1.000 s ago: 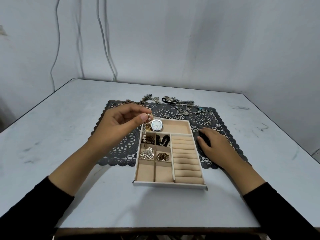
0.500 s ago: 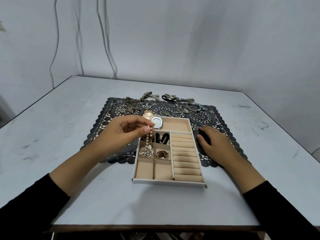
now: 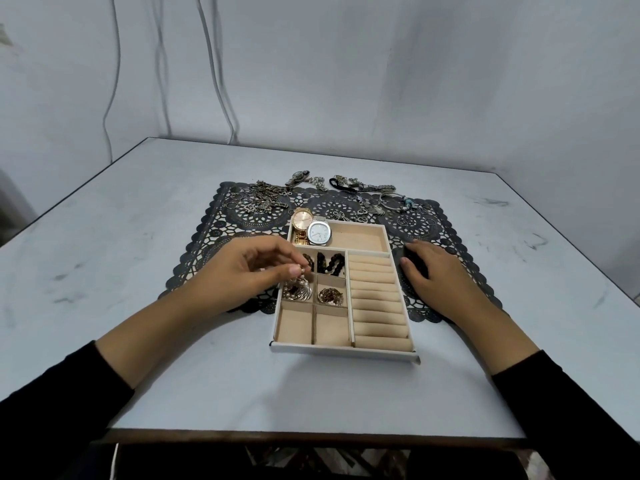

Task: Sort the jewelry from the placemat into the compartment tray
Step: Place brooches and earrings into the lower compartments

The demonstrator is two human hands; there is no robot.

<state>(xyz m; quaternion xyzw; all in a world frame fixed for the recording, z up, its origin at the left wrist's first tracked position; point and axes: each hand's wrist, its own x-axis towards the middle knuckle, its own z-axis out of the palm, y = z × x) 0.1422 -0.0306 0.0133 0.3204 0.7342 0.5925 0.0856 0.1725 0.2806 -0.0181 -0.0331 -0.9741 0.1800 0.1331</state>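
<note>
The left hand (image 3: 256,268) pinches a small glinting piece (image 3: 300,271) between thumb and forefinger, low over the middle-left cell of the compartment tray (image 3: 346,351), where gold shell-shaped pieces (image 3: 298,293) lie; the step in hand looks like the drop-off. The piece hangs into or just above that cell, though I cannot tell whether it touches what lies there. The right hand (image 3: 436,271) rests palm down on the placemat (image 3: 242,220), fingers relaxed and holding nothing, just beside the tray's right wall.

Next, by my reckoning: let go, then reach to the placemat's far edge, where a left heap (image 3: 258,199) and a right cluster (image 3: 363,188) lie unsorted; that tangle calls for lifting out 1 item cleanly.

2 watches (image 3: 319,233) sit in the far long cell; black beads (image 3: 330,263) fill a small one; ring rolls (image 3: 377,299) run down the right side. Hard to make out — what kind of piece is pinched, since the fingers cover much of it; the heaps on the placemat are too small to tell item from item; both sleeves are cut off at the tabletop's (image 3: 138,271) near edge.
</note>
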